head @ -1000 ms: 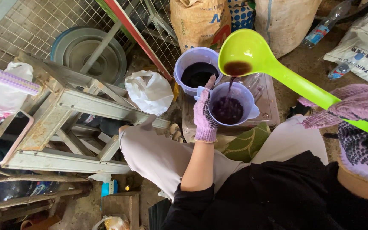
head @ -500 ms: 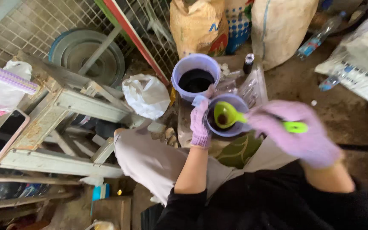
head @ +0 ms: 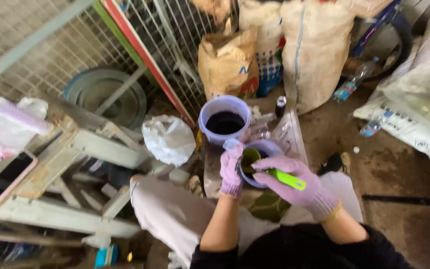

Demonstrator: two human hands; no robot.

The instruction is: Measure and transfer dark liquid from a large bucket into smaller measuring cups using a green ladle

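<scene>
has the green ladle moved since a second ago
Yes. The green ladle came down from up in the air, right of the small jug, and its bowl now sits inside that jug, below the purple bucket.

ladle bowl: I see only the green ladle [head: 285, 178] handle and a sliver of its bowl; the rest sits inside the small cup [head: 261, 160], hidden by my right hand [head: 294, 183].
cup contents: too covered for me to tell.
cup wall: my left hand [head: 231, 170] masks the near-left side.
phone [head: 3, 180]: cut by the left edge of the frame.
sacks [head: 314, 50]: tops cut off at the upper edge; print blurred.
small dark bottle [head: 280, 106]: too small to make out.
lower left: blurred clutter under the wooden frame [head: 75, 149], unreadable to me.
</scene>
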